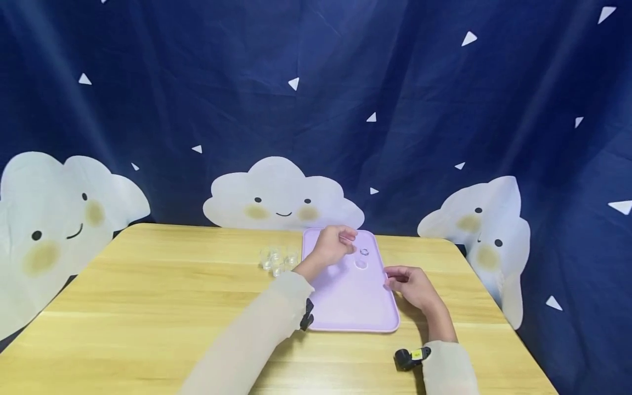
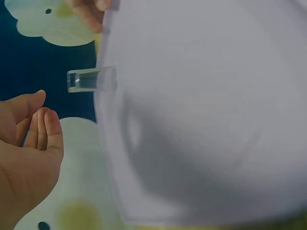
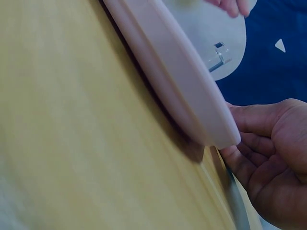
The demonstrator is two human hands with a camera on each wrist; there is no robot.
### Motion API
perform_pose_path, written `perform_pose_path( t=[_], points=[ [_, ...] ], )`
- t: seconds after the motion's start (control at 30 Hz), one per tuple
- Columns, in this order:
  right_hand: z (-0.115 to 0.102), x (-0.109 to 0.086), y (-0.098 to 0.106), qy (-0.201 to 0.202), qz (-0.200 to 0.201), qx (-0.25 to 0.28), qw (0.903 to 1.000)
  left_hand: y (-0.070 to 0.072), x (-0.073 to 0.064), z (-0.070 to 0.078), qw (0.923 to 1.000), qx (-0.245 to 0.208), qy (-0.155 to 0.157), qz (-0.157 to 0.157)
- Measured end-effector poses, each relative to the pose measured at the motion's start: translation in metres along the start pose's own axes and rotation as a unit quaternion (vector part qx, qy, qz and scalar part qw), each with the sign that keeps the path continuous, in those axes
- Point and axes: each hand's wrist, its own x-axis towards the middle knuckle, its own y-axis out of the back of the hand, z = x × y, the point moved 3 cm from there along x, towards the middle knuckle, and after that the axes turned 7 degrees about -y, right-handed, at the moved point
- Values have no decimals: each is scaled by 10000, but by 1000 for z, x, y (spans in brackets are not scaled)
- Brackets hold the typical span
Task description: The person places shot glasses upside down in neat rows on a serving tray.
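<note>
Tray (image 1: 353, 304), lilac and round-cornered, lies on the wooden table (image 1: 197, 329), and 1 clear glass (image 2: 86, 80) stands on it, toward the tray's far right part. The glass seems to be upside down, though its clear walls make that hard to confirm. A cluster of small clear glasses (image 1: 276, 262) sits just beyond the tray's left edge; they overlap too much to count.

The left hand (image 1: 336, 245) is over the tray's far part, near the lone glass but apart from it, fingers loosely bent and grasping nothing. The right hand (image 1: 415, 285) pinches the tray's right rim between thumb and fingers.

The lone glass looks the likeliest to come to grief: a sideways brush from the left fingers could tip it, and a tug or lift at the right rim could slide or topple it, the tray's surface looking smooth. On the tray's left, the sleeve (image 1: 257, 329) passes close to the cluster, so a backward sweep might scatter those glasses. The black wrist camera (image 1: 307, 314) at the tray's left edge could also catch the rim and jolt everything on it.
</note>
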Motion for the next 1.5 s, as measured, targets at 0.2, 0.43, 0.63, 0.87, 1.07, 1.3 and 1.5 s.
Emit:
perform_pose_path(
  t=[0.2, 0.43, 0.63, 0.87, 1.07, 1.3, 1.5],
  points=[
    [1, 2, -1, -19, 51, -31, 10000, 26, -7, 10, 9995, 49, -310, -41],
    [-1, 0, -1, -35, 6, 21, 10000, 55, -21, 21, 9989, 131, -459, -3],
    [-2, -3, 1, -74, 3, -38, 10000, 76, -29, 21, 9979, 315, -549, -107],
    [-2, -3, 1, -125, -2, -72, 9999, 106, -40, 12, 9967, 511, -628, -102],
    [-3, -4, 0, -133, -32, 40, 9999, 128, -52, -1, 9962, 690, -525, -6],
    [-1, -4, 0, -108, -52, 69, 9999, 146, -68, -22, 9953, 937, -248, 39],
    [-1, -2, 0, -90, -9, 47, 9999, 160, -80, -37, 9955, 925, -127, 146]
  ],
)
